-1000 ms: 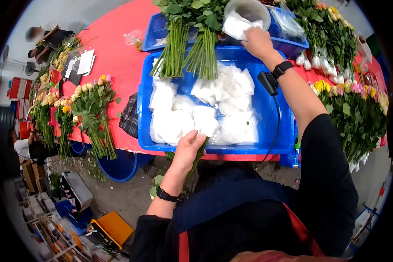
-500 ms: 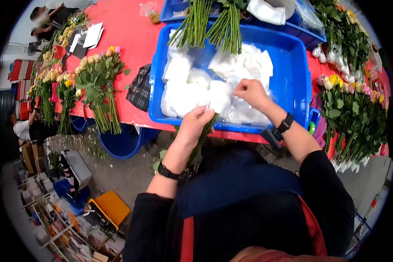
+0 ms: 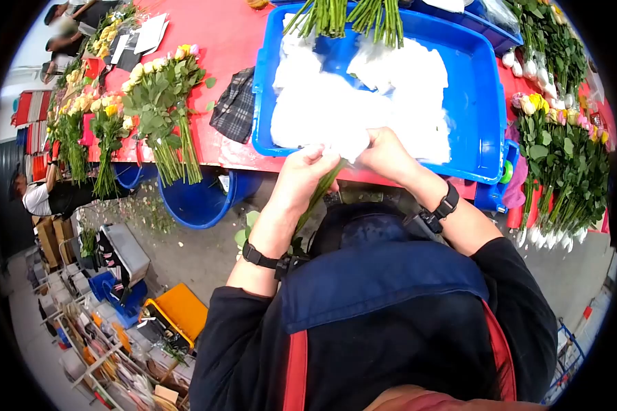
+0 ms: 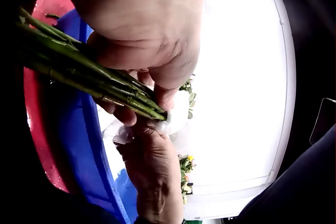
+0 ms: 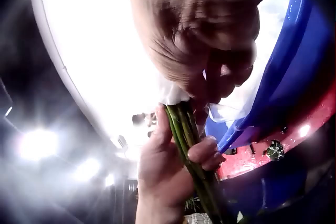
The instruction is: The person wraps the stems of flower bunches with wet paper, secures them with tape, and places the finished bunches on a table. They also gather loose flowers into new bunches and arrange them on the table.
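Note:
My left hand (image 3: pixel 296 181) grips a bundle of green flower stems (image 5: pixel 182 129), thumb along one side near the cut ends. A white wet wad (image 5: pixel 172 92) covers those ends. At the wad my right hand (image 3: pixel 389 157) has its fingers curled and pinches a thin, see-through plastic bag (image 5: pixel 231 112), partly hidden behind the fingers. Both hands meet over the near edge of a blue tray (image 3: pixel 476 103). White soaked wads (image 3: pixel 322 103) fill much of the tray, very bright here.
Two stem bundles (image 3: pixel 380 20) lie over the tray's far edge. Rose bunches (image 3: pixel 161 103) stand at left on the red table (image 3: pixel 233 41), with more bunches (image 3: pixel 559 164) at right. A checked cloth (image 3: pixel 234 106) lies beside the tray. Below the table edge is a blue bucket (image 3: pixel 199 198).
My right hand has come back from the white stack in the far bin, down to the stem ends by the left hand. The left hand keeps its grip. The head view has shifted.

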Demonstrator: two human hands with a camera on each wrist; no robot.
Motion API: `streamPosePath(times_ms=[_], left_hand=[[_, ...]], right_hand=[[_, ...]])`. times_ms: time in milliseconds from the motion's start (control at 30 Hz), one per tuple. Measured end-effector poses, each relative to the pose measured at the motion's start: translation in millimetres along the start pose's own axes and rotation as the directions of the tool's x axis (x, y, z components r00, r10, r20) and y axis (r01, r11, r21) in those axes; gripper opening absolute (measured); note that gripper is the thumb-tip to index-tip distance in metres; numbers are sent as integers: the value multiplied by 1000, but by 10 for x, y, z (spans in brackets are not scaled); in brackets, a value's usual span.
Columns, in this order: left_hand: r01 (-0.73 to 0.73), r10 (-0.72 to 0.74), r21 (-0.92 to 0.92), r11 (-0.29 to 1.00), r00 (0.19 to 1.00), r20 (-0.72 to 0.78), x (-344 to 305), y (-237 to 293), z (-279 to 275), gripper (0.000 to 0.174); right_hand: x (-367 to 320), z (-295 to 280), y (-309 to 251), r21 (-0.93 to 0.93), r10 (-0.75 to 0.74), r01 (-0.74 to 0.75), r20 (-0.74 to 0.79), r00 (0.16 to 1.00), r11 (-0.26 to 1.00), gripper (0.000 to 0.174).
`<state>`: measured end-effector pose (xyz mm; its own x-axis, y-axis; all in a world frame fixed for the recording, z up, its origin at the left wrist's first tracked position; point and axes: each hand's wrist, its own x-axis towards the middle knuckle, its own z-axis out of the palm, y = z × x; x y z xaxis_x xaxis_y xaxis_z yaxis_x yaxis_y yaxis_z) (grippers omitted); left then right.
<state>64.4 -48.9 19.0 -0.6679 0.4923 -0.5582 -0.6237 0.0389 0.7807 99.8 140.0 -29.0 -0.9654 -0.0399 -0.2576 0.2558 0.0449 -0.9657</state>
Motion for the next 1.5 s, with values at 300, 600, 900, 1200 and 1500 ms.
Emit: streamPosePath(times_ms=[300,600,900,1200,1500], left_hand=[[-294,355,330,897,924,-140,-105,-220,-333,29],[-201,201,-19,979,979,20,-75,270,-882,27],[-234,218,146,961,969,115,19,-31,-952,35],[-187,170,380,906,982,77,-151,-221,-179,30],[-42,-59,311,949,949,310,-165,-416,1106,32]], right_hand=[[-4,287,-703,92,-88,94,-63,994,991,8],[-182,1106,-341,-190,-9,22,69,998,981,16],[-110,1515,241,17,84,-89,180,980,996,35],[-833,416,-221,67,206,-212,87,975,975,35],[-1552,-215,332,-537,-367,128,-366,855,834,18]])
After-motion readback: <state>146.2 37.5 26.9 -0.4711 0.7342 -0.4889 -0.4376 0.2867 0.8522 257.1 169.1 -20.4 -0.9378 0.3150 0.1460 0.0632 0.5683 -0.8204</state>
